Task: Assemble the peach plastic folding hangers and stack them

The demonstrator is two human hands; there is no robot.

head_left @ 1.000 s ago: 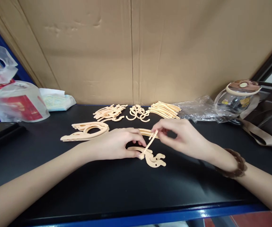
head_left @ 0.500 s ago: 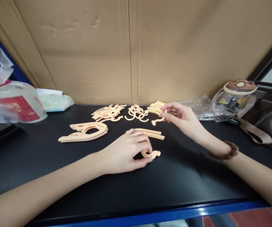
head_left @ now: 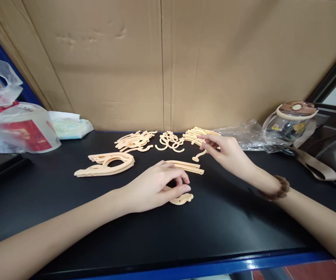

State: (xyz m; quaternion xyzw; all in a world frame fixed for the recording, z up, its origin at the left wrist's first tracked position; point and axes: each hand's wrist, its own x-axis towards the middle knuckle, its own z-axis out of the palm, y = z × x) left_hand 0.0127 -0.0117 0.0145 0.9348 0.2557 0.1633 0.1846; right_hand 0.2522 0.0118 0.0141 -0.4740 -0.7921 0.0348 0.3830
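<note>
My left hand (head_left: 159, 186) rests low over the table, fingers curled around a beige curved hanger arm (head_left: 182, 200); part of it is hidden under the thumb and palm. Just beyond that hand lie two straight hanger bars (head_left: 187, 166), partly covered. My right hand (head_left: 224, 149) is raised to the right and closed in a pinch on a small beige hanger hook (head_left: 199, 156), whose rounded end points down to the left. Behind are a pile of loose hooks (head_left: 170, 140), a heap of hanger arms (head_left: 135, 140) and a stack of straight bars (head_left: 195, 134).
Folded hangers (head_left: 106, 165) lie stacked on the black table (head_left: 156, 241) at left. Farther left are a plastic bag (head_left: 24, 128), a tissue pack (head_left: 71, 126) and a dark device (head_left: 1, 167). A clear wrapper (head_left: 243, 134) and a strapped bottle (head_left: 290, 126) stand right; cardboard (head_left: 112, 70) rises behind.
The hanger arm under my left hand has turned and shifted slightly left and nearer. My right hand has moved a little right with the hook, whose angle has changed.
</note>
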